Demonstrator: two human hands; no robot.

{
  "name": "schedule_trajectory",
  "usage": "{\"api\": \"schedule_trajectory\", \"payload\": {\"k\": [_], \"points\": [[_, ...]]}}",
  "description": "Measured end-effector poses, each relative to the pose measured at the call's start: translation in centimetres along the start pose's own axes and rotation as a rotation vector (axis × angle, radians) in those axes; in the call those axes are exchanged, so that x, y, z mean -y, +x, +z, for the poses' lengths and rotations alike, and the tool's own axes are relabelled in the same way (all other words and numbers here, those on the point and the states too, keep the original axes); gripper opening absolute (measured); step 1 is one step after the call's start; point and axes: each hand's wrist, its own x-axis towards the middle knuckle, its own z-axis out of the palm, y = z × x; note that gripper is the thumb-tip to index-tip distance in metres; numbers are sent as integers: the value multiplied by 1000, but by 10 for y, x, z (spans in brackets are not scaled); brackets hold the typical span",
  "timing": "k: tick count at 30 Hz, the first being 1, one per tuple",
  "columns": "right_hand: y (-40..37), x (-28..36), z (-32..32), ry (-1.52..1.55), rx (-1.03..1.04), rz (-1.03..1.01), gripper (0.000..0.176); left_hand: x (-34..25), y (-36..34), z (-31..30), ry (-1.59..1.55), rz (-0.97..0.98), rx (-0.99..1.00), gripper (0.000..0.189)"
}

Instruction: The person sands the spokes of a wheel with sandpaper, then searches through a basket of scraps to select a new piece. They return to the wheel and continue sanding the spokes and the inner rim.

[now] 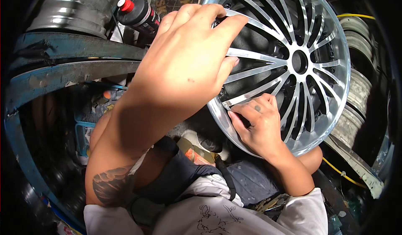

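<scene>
A silver alloy wheel rim point(344, 92) with black recesses and many slim polished spokes is tilted in front of me, close to my lap and knee. My left hand point(184, 54) is curled over its left edge, the thumb and index finger bent apart across the spoke ends. The palm side is hidden. Lower down, my right hand point(259, 122) reaches to the outer end of a spoke at the lower left. Its fingers are closed and bent, with the thumb near the rim's lip. Whatever lies between these fingertips is hidden.
A dark bottle point(140, 15) with a red and white cap stands at the upper left, near a large metal barrel point(77, 8). Worn blue metal bars point(83, 46) cross the left side. Several stacked wheels point(356, 80) stand at the right. A blue basket point(81, 136) is lower left.
</scene>
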Motion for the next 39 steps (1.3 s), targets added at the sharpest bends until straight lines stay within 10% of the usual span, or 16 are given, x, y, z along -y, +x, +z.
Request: {"api": "schedule_trajectory", "payload": {"k": [39], "points": [[0,-2,1,2,-2,27,10,1,-2,-12,71,-12,78,47]]}}
